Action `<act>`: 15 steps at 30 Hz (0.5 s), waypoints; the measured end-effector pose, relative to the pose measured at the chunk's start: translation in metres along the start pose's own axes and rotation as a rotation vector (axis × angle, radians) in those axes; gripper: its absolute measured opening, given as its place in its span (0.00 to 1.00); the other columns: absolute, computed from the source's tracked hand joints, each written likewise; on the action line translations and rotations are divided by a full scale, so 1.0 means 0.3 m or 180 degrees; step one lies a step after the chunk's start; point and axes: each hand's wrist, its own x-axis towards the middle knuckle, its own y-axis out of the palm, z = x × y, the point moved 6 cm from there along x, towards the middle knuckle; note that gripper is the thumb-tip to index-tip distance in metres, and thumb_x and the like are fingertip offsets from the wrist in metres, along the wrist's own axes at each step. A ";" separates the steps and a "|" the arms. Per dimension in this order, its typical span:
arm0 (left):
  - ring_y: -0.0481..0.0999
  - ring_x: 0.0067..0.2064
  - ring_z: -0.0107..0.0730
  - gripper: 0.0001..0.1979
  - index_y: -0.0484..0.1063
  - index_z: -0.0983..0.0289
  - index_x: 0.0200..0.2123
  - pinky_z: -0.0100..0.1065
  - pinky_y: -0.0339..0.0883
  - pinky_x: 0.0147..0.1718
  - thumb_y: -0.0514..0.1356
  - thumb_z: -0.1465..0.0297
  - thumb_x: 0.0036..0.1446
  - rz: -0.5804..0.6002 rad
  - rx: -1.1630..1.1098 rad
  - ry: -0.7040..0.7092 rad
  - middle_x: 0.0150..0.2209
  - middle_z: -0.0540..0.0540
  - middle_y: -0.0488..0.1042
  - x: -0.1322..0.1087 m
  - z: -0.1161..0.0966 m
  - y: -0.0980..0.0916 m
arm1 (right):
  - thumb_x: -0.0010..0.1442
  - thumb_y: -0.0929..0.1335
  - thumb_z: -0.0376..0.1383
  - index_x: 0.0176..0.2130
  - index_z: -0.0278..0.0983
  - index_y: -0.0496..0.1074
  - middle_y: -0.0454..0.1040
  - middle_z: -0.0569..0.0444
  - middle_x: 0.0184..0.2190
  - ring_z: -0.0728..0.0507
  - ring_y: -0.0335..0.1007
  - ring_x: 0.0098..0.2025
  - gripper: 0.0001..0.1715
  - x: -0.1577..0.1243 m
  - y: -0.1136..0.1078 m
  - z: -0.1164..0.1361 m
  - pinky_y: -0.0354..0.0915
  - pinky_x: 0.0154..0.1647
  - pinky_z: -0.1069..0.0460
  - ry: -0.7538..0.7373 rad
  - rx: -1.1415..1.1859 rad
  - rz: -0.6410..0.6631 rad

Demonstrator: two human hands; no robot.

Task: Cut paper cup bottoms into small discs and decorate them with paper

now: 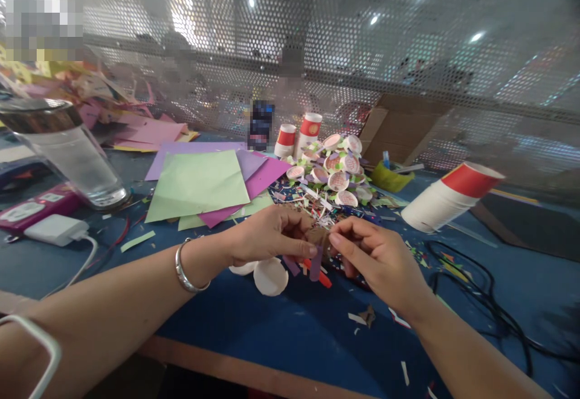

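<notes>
My left hand is closed, thumb and fingers pinching a small purple paper strip that hangs down. Close by on the right, my right hand has its thumb and forefinger pressed together at the gap between the hands; what they hold is too small to make out. Two white round paper pieces, like cup bottoms, lie beneath my left wrist, one mostly covered. A red object shows partly behind the purple strip, its kind unclear.
Behind the hands rise a heap of decorated cup bottoms and red-and-white paper cups. Green paper sheets lie left, near a water-filled glass bottle and a white charger. Right are tilted stacked cups and black cables.
</notes>
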 end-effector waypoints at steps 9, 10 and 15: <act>0.70 0.32 0.25 0.08 0.73 0.67 0.32 0.31 0.63 0.34 0.68 0.69 0.53 -0.0783 0.0221 0.0095 0.29 0.50 0.73 0.007 0.011 -0.061 | 0.65 0.68 0.47 0.35 0.38 0.73 0.71 0.59 0.21 0.51 0.65 0.18 0.15 0.006 -0.012 -0.022 0.60 0.18 0.56 0.0001 -0.0178 -0.0046; 0.70 0.31 0.25 0.08 0.73 0.67 0.32 0.31 0.63 0.34 0.67 0.69 0.53 -0.0810 0.0239 0.0095 0.29 0.50 0.73 0.007 0.011 -0.063 | 0.65 0.68 0.48 0.35 0.38 0.73 0.72 0.59 0.22 0.51 0.65 0.18 0.16 0.012 -0.025 -0.032 0.61 0.19 0.56 0.0001 -0.0281 -0.0094; 0.70 0.30 0.24 0.07 0.71 0.65 0.31 0.32 0.62 0.33 0.64 0.69 0.57 -0.0757 0.0157 0.0119 0.28 0.50 0.73 0.003 0.001 -0.059 | 0.64 0.67 0.51 0.36 0.38 0.74 0.77 0.54 0.26 0.47 0.70 0.22 0.19 0.049 -0.149 -0.116 0.64 0.25 0.52 0.0137 -0.1305 -0.0372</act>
